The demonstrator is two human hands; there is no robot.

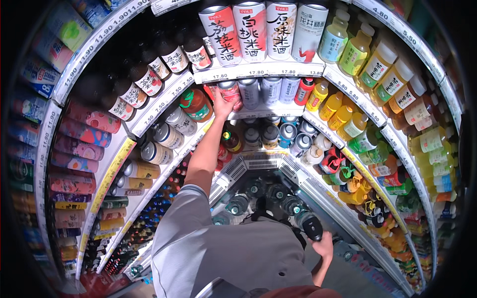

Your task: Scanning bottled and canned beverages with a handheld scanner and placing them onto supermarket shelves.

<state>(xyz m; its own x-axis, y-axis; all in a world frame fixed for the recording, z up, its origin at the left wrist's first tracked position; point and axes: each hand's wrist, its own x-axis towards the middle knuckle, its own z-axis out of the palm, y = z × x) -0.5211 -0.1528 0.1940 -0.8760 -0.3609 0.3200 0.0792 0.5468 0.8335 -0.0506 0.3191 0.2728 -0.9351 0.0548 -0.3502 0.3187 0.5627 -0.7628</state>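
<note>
My left hand [224,106] reaches into a middle shelf in the corner of a shop's drinks display. Its fingers are on a red can [231,94] standing at the left end of a row; whether they close fully around it is hard to see. Right of that can stand several pale purple-grey cans [272,90] and a small red bottle [304,91]. To the left is a wide orange-brown bottle [196,105] with a green handle. Low by my right side, my right hand [323,244] grips a black handheld device, probably a barcode scanner [312,229].
Overhanging my left hand is a shelf edge with price tags [257,74], carrying tall cans [251,33]. Curved shelves of bottles flank both sides. Below are a vented metal ledge [265,162] and large clear bottles [238,204] on the floor near my feet.
</note>
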